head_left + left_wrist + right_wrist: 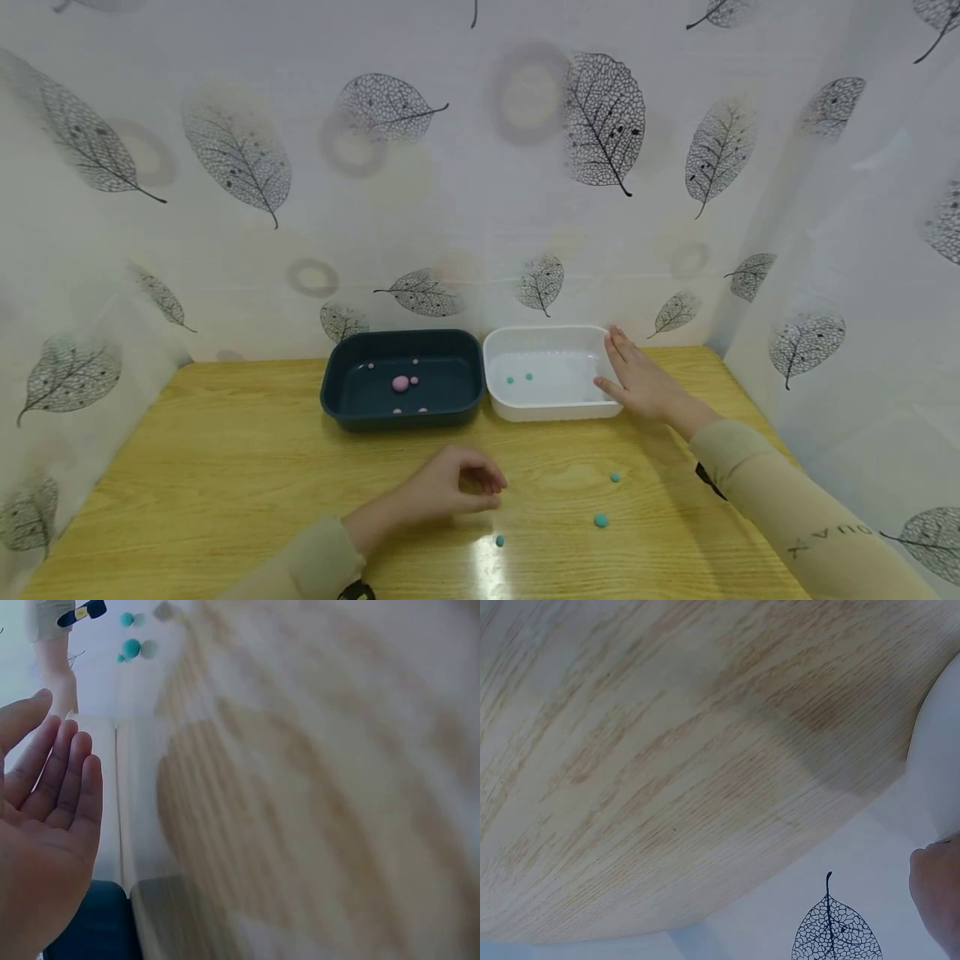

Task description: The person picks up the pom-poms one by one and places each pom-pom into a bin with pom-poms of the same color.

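My left hand hovers over the table in front of the trays, fingers gently bent and nothing between them. Its bare palm shows in the left wrist view. Near its fingertips lies a small turquoise ball. My right hand lies against the right end of a white tray, fingers straight along the rim and thumb reaching over the inside. Two small turquoise balls, one of them this ball, sit in that tray. In the right wrist view only part of the right hand shows.
A dark blue tray touches the white one on the left and holds several pink balls, the largest being this pink ball. Two more turquoise balls, a larger ball and a smaller ball, lie on the wooden table. Leaf-patterned curtain surrounds it.
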`<act>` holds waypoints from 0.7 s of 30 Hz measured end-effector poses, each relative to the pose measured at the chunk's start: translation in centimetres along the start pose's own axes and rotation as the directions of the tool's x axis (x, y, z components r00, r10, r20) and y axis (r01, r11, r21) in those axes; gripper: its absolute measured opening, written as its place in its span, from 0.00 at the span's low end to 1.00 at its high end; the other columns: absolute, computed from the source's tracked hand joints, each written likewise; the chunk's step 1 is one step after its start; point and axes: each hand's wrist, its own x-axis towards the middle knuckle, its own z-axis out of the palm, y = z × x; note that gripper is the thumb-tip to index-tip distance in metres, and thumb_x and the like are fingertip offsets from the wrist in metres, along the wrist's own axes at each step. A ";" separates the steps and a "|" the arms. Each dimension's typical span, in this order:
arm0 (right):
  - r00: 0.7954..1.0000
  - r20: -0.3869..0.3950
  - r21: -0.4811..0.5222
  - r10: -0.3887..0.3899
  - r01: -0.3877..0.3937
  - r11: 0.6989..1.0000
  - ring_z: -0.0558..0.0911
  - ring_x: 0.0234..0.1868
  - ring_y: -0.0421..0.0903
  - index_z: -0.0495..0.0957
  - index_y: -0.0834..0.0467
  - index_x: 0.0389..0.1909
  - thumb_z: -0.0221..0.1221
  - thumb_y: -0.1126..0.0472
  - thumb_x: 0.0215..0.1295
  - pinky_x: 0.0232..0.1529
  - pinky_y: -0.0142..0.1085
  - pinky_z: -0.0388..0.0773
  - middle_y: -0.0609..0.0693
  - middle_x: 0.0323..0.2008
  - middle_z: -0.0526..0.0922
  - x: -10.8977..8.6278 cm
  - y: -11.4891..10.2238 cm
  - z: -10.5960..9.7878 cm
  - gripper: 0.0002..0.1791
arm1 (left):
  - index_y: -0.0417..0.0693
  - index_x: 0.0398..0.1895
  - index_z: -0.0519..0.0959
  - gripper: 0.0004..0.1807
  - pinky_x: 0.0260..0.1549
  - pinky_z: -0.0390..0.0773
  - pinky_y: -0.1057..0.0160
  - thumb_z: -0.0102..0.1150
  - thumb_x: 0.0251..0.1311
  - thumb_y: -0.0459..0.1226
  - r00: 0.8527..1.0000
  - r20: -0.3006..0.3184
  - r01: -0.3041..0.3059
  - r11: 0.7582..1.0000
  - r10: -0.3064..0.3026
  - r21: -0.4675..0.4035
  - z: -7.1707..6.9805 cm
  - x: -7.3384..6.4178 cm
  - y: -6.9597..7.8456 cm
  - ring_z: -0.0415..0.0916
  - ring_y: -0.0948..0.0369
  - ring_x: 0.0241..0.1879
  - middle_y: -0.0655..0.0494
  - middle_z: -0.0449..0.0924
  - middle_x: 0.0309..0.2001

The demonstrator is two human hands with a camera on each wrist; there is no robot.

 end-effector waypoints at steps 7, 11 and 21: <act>1.000 0.003 0.003 0.000 0.000 1.000 0.39 0.85 0.71 0.40 0.78 0.81 0.44 0.43 0.85 0.84 0.64 0.43 0.72 0.84 0.32 -0.1 0.0 0.0 0.48 | 0.40 0.43 0.89 0.09 0.45 0.86 0.71 0.75 0.61 0.31 0.997 0.072 -0.009 0.997 0.003 0.081 0.6 -0.6 0.1 0.82 0.72 0.39 0.47 0.90 0.40; 1.000 0.002 -0.008 0.003 -0.003 1.000 0.39 0.85 0.71 0.40 0.77 0.81 0.44 0.43 0.85 0.85 0.64 0.43 0.72 0.84 0.32 0.0 0.1 0.1 0.48 | 0.41 0.43 0.89 0.09 0.43 0.85 0.73 0.76 0.60 0.30 0.995 0.095 -0.020 0.994 0.009 0.110 0.9 -0.6 0.1 0.81 0.75 0.37 0.48 0.90 0.39; 1.000 0.004 -0.010 0.003 -0.003 1.000 0.39 0.85 0.71 0.40 0.77 0.81 0.44 0.42 0.85 0.85 0.63 0.43 0.72 0.84 0.32 0.0 0.3 0.2 0.48 | 0.45 0.40 0.89 0.07 0.43 0.84 0.74 0.76 0.60 0.33 0.989 0.145 -0.037 0.989 0.016 0.141 1.3 -0.8 0.0 0.79 0.76 0.37 0.55 0.89 0.38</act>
